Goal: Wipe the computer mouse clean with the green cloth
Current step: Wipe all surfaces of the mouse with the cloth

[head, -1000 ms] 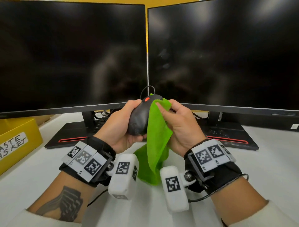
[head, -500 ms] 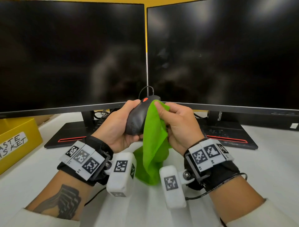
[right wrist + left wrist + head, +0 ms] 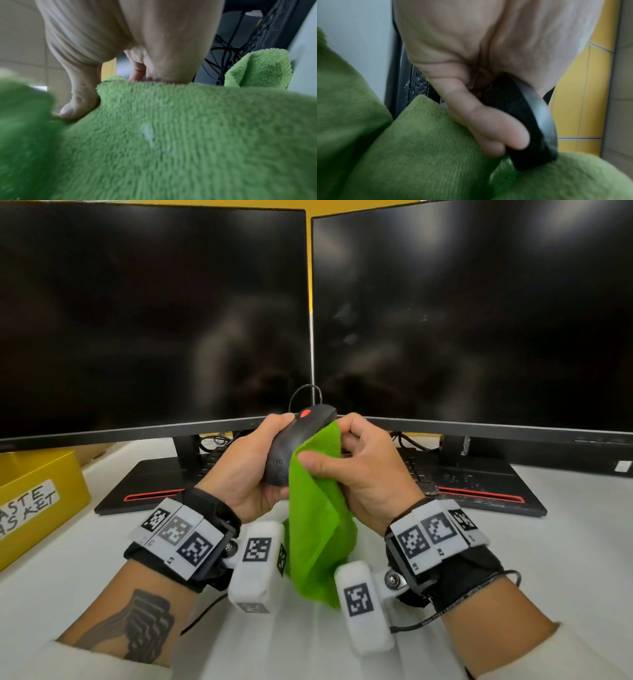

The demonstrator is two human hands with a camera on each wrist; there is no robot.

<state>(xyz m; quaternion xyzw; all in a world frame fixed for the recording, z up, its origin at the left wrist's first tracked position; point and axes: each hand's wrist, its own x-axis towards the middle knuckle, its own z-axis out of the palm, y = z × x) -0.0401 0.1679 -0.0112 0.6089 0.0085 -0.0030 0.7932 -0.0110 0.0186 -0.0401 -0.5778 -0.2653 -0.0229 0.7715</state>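
Slid lower on mouse (image 3: 295,446) since a second ago: cloth (image 3: 317,518), pinched against it by right hand (image 3: 359,470). One mouse, gripped by left hand (image 3: 248,467), raised before two dark monitors (image 3: 154,316). Only in left wrist view: fingers (image 3: 489,128) curled under mouse.

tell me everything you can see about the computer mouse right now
The computer mouse is black, matte plastic by its look, with a red-orange scroll wheel and a thin black cable looping off its front. The left hand grips it, lifted and tilted nose-up before the monitors; the green cloth, held by the right hand, covers its right side.
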